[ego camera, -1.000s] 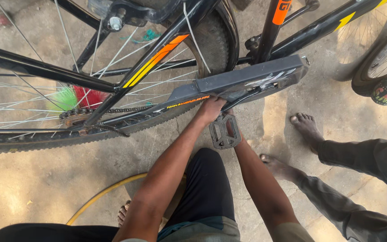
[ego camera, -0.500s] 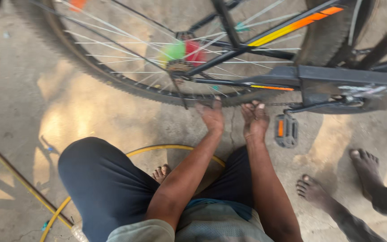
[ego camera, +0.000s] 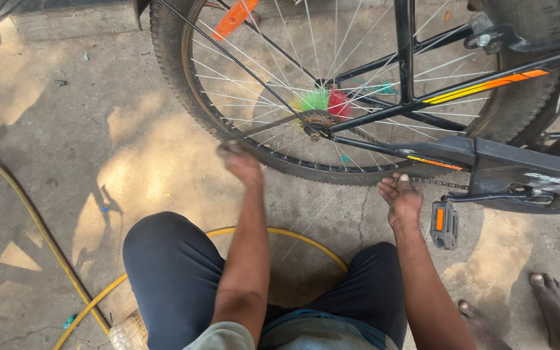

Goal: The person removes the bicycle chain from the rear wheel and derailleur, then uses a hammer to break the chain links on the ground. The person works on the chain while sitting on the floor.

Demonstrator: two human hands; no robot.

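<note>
- The black spoked rear bicycle wheel (ego camera: 228,110) with its knobbly rubber tyre stands upright on the grey concrete floor (ego camera: 98,149), straight ahead of the squatting person.
- The left hand (ego camera: 241,163) is raised at the lower rim of that wheel, fingers curled loosely; it is blurred, and whether it touches the tyre or grips anything I cannot tell.
- The right hand (ego camera: 401,198) sits just below the wheel's lower right edge, palm up, fingers half bent and empty, close under the thin bicycle chain (ego camera: 439,183).
- The two hands are well apart, with the bottom of the wheel between them.
- A green and pink bristle brush ring (ego camera: 325,102) sits around the wheel's hub, just above the small rear sprocket (ego camera: 317,122).
- A black frame tube with an orange and yellow stripe (ego camera: 487,85) runs from the hub up to the right of the wheel.
- A dark grey plastic chain guard (ego camera: 526,176) lies to the right of the wheel, and a grey pedal with an orange reflector (ego camera: 444,224) hangs below it, just beside the right hand.
- A yellow hose (ego camera: 27,214) curves over the floor left of the wheel and behind the person's dark trouser knees.
- Another person's bare feet (ego camera: 552,304) stand at lower right of the wheel.
</note>
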